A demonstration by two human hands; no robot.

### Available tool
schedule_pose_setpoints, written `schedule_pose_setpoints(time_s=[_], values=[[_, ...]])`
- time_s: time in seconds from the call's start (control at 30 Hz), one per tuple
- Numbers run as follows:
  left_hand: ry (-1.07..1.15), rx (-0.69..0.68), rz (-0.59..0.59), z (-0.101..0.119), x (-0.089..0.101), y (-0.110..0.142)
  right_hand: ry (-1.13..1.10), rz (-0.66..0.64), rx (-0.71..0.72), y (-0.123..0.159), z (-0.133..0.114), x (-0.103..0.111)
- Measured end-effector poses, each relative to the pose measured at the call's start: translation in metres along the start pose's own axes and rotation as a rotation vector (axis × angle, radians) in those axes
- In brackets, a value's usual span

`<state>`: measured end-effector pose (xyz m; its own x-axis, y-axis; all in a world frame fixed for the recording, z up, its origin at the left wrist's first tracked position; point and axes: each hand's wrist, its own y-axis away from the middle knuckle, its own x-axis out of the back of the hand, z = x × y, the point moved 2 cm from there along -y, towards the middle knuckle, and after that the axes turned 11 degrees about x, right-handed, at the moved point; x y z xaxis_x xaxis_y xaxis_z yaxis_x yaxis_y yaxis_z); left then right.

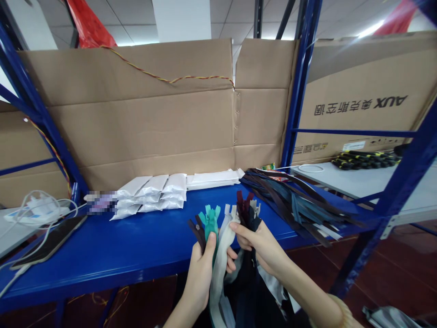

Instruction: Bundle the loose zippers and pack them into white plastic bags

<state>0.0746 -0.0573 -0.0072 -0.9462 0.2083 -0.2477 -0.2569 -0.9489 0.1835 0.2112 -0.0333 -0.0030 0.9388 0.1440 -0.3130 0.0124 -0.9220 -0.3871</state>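
Observation:
My left hand (204,259) is closed around zippers, its thumb pressed on a teal zipper (210,218) with a dark brown zipper (198,231) beside it. My right hand (261,243) pinches more zippers: an off-white zipper (225,241) under the thumb, a maroon zipper (243,205) and a dark navy zipper (253,215) behind it. Their top ends point up, and the long tapes hang down toward my lap. The two hands are close together at the front edge of the blue table (157,237). Some fingers are hidden behind the tapes.
White packets (150,196) are stacked at the back. A heap of dark zippers (290,200) lies to the right. At left are a phone (51,239) and white cables (48,214). Blue posts (300,86) and cardboard (146,109) bound the table. Black-yellow items (365,159) lie far right.

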Motion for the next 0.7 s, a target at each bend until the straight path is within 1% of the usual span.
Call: schedule_pose_setpoints(time_s=[0.1, 0.13, 0.2, 0.27, 0.33, 0.37, 0.43, 0.5, 0.57, 0.63, 0.67, 0.7], values=[[0.074, -0.038, 0.08, 0.003, 0.003, -0.001, -0.011, 0.067, 0.012, 0.0, -0.008, -0.001], [0.084, -0.06, 0.093, 0.004, 0.005, -0.001, -0.02, 0.071, 0.021, -0.001, -0.012, -0.001], [0.103, -0.097, 0.1, 0.006, 0.007, -0.003, -0.075, 0.017, 0.022, -0.002, -0.019, -0.003], [0.118, -0.091, 0.082, 0.006, 0.009, -0.004, -0.19, -0.054, -0.01, -0.003, -0.023, -0.002], [0.118, -0.079, 0.054, 0.004, 0.01, -0.005, -0.291, -0.061, -0.041, -0.004, -0.022, 0.001], [0.105, -0.072, 0.045, 0.003, 0.009, -0.006, -0.302, -0.06, -0.05, -0.003, -0.02, 0.003], [0.043, -0.053, 0.047, -0.001, 0.008, -0.006, -0.223, -0.081, -0.055, -0.002, -0.014, 0.005], [-0.074, -0.013, 0.028, -0.005, 0.004, -0.006, -0.052, -0.147, -0.059, 0.0, -0.008, 0.004], [-0.214, 0.032, -0.051, -0.008, 0.0, -0.004, 0.101, -0.228, -0.055, 0.002, -0.004, 0.0], [-0.327, 0.065, -0.157, -0.009, -0.003, -0.002, 0.194, -0.316, -0.05, 0.003, -0.003, -0.006], [-0.359, 0.081, -0.2, -0.009, -0.004, -0.002, 0.221, -0.337, -0.039, 0.004, -0.005, -0.007], [-0.378, 0.1, -0.239, -0.009, -0.004, -0.001, 0.245, -0.325, -0.018, 0.005, -0.008, -0.005]])
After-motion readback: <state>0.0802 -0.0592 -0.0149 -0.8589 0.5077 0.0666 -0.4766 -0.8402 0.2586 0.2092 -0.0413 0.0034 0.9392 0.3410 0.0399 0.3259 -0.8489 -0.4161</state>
